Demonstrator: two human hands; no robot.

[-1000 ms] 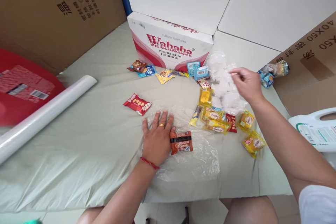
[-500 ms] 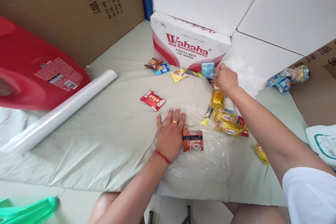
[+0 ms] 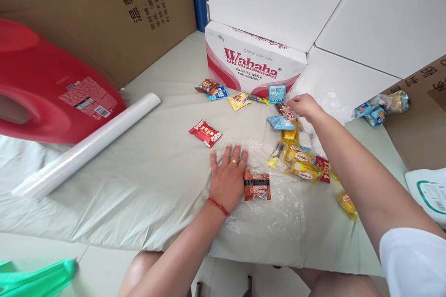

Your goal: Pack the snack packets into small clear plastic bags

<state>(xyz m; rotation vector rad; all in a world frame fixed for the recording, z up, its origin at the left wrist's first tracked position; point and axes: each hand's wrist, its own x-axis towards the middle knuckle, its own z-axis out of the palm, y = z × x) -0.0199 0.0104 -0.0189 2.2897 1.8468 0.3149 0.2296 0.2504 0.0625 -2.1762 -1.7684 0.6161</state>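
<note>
My left hand (image 3: 228, 177) lies flat with fingers spread on a clear plastic sheet (image 3: 275, 211), pressing it onto the table. A brown snack packet (image 3: 257, 185) rests on the sheet against that hand's thumb side. My right hand (image 3: 304, 105) reaches toward the far side, fingers curled together over a small red-and-white packet (image 3: 287, 112). A light-blue packet (image 3: 280, 123) lies just below the fingertips; whether the hand grips anything is unclear. A pile of yellow snack packets (image 3: 298, 160) sits under my right forearm.
A Wahaha carton (image 3: 254, 62) stands at the back with a blue packet (image 3: 277, 93) and several snacks before it. A red packet (image 3: 205, 132), a film roll (image 3: 87, 151), a red jug (image 3: 45, 93), crumpled plastic bags (image 3: 331, 102) and a white jug (image 3: 430, 192) surround the work area.
My right hand went from the crumpled bags to the blue packets by the carton, then drew back slightly. One light-blue packet now lies nearer, by the yellow pile. My left hand stayed put.
</note>
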